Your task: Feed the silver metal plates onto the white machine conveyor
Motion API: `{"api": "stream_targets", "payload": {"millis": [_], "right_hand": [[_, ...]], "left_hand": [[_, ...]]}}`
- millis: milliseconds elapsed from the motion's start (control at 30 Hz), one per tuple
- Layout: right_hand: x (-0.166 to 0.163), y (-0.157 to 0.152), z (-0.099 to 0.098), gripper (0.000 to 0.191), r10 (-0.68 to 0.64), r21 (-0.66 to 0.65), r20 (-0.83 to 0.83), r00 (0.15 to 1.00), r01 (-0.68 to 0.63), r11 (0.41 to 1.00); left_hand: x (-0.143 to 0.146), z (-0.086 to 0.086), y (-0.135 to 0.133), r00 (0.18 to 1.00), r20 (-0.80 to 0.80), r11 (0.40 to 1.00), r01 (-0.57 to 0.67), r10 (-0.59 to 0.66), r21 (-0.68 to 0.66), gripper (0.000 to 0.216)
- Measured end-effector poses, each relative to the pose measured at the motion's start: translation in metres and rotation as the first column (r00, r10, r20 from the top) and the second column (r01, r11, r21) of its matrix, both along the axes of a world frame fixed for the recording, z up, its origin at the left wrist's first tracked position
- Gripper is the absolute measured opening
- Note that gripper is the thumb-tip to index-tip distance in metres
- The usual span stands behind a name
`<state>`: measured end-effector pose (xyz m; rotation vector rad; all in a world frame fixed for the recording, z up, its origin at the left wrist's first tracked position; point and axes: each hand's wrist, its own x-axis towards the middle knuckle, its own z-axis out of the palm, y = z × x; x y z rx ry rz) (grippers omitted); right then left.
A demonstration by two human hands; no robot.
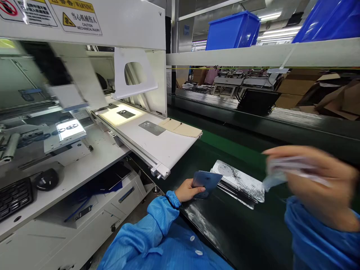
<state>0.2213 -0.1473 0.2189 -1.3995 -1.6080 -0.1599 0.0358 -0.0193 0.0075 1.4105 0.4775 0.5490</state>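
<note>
My left hand (189,190) grips a small stack of thin dark blue-grey phone back panels (207,180), thumb across their lower face. Up at the right, my right hand (317,176) is blurred by motion, its fingers closed on a thin translucent film (281,170). Between the hands, a pile of flat panels (239,182) lies on the dark green belt; a camera-hole pattern shows on the whitish top sheet. Over on the white conveyor (165,148) lies a single grey panel (152,128), and another dark panel (125,114) rests on its lit section.
At the left stands a white machine (135,22) with warning labels and a blurred moving head. A black mouse (47,179) and keyboard (14,197) sit on its ledge. Blue bins (233,30) stand on the rail above. A beige plate (181,127) sits at the conveyor's end.
</note>
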Motion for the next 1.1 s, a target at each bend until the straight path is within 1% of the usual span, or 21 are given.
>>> {"api": "stream_targets", "payload": {"millis": [67, 100, 133, 167, 233, 267, 333, 433, 467, 533, 633, 767, 833, 900, 967, 1000, 1100], "right_hand": [[-0.007, 0.009, -0.012, 0.016, 0.088, -0.106, 0.215, 0.973, -0.066, 0.992], [-0.013, 0.015, -0.02, 0.017, 0.109, -0.156, 0.323, 0.94, -0.061, 0.986], [-0.019, 0.022, -0.029, 0.017, 0.11, -0.173, 0.405, 0.908, -0.042, 0.984], [-0.024, 0.028, -0.038, 0.015, 0.117, -0.194, 0.463, 0.879, -0.028, 0.981], [-0.032, 0.038, -0.053, 0.021, 0.145, -0.226, 0.521, 0.841, -0.028, 0.974], [-0.034, 0.042, -0.058, 0.026, 0.159, -0.243, 0.524, 0.837, -0.032, 0.969], [-0.036, 0.047, -0.061, 0.029, 0.186, -0.286, 0.473, 0.861, -0.05, 0.957], [-0.034, 0.052, -0.055, 0.025, 0.274, -0.383, 0.335, 0.902, -0.136, 0.914], [-0.033, 0.053, -0.053, 0.024, 0.307, -0.405, 0.305, 0.902, -0.169, 0.898], [-0.032, 0.055, -0.05, 0.024, 0.351, -0.42, 0.298, 0.888, -0.209, 0.883], [-0.033, 0.055, -0.054, 0.024, 0.338, -0.377, 0.367, 0.867, -0.193, 0.906], [-0.035, 0.05, -0.066, 0.026, 0.209, -0.223, 0.5, 0.841, -0.107, 0.969], [-0.036, 0.047, -0.067, 0.026, 0.129, -0.128, 0.553, 0.823, -0.069, 0.989], [-0.036, 0.045, -0.062, 0.029, 0.032, -0.032, 0.594, 0.804, -0.016, 0.999], [-0.037, 0.043, -0.053, 0.034, -0.048, 0.05, 0.596, 0.801, 0.022, 0.999], [-0.037, 0.042, -0.048, 0.035, -0.055, 0.063, 0.587, 0.807, 0.023, 0.998], [-0.04, 0.04, -0.036, 0.036, 0.004, 0.034, 0.586, 0.811, -0.03, 0.999]], "left_hand": [[0.0, 0.002, -0.001, 1.0, -0.001, 1.0, 0.006, -0.006, 0.008, 0.068], [0.0, 0.003, -0.002, 1.0, -0.001, 1.0, 0.009, -0.009, 0.013, 0.067], [0.0, 0.004, -0.002, 1.0, -0.001, 1.0, 0.011, -0.011, 0.02, 0.067], [0.0, 0.005, -0.003, 1.0, 0.0, 1.0, 0.012, -0.011, 0.027, 0.065], [0.0, 0.007, -0.003, 1.0, -0.001, 0.999, 0.008, -0.008, 0.041, 0.063], [0.0, 0.007, -0.003, 1.0, -0.003, 0.999, 0.005, -0.005, 0.046, 0.061], [0.0, 0.008, -0.003, 1.0, -0.005, 0.999, 0.001, -0.001, 0.053, 0.06], [0.001, 0.009, -0.002, 1.0, -0.004, 0.998, 0.006, -0.006, 0.054, 0.061], [0.001, 0.01, -0.003, 1.0, -0.001, 0.998, 0.014, -0.014, 0.053, 0.062], [0.001, 0.011, -0.003, 0.999, 0.006, 0.998, 0.033, -0.033, 0.044, 0.062], [0.001, 0.013, -0.004, 0.999, 0.015, 0.999, 0.04, -0.04, 0.01, 0.062], [0.002, 0.011, -0.005, 1.0, 0.015, 1.0, 0.011, -0.01, -0.01, 0.061], [0.003, 0.011, -0.006, 1.0, 0.02, 1.0, 0.004, -0.004, -0.011, 0.061], [0.003, 0.011, -0.006, 1.0, 0.026, 1.0, 0.008, -0.008, -0.013, 0.062], [0.002, 0.013, -0.006, 0.999, 0.03, 1.0, 0.01, -0.01, -0.013, 0.064], [0.001, 0.014, -0.006, 1.0, 0.03, 1.0, 0.008, -0.008, -0.009, 0.064], [-0.001, 0.016, -0.006, 1.0, 0.019, 1.0, 0.004, -0.005, 0.016, 0.062]]}}
